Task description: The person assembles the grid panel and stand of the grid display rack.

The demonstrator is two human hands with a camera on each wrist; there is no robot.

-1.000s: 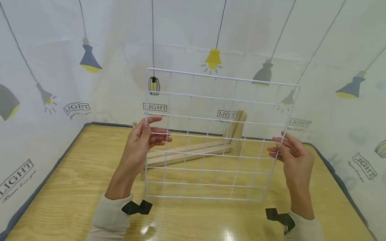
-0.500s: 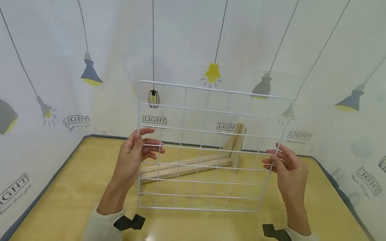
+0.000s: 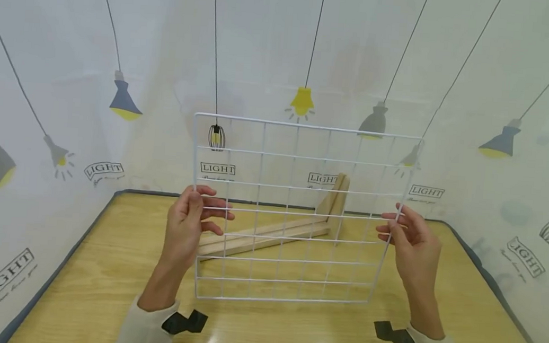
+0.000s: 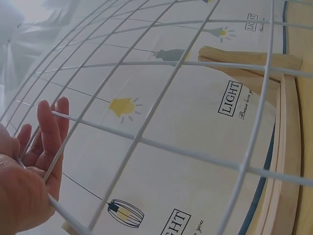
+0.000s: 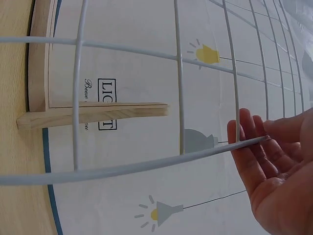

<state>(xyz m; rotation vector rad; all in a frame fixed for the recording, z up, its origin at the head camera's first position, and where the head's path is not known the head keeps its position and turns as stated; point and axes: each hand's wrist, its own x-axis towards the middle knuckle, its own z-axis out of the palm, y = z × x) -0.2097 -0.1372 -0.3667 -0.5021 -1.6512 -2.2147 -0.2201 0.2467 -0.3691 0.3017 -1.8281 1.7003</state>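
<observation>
Presumably for level support, the white wire grid panel [image 3: 287,213] is pinched at opposite side edges by left hand [image 3: 186,226] and right hand [image 3: 414,242].

Wire grid [image 3: 287,213]: centre of head view, between left hand [image 3: 186,232] at its left side and right hand [image 3: 416,248] at its right. Timber frame [image 3: 240,248]: behind grid, on table [image 3: 96,265], raised end right of centre. Backdrop [image 3: 264,43]: behind table and along both sides.
</observation>
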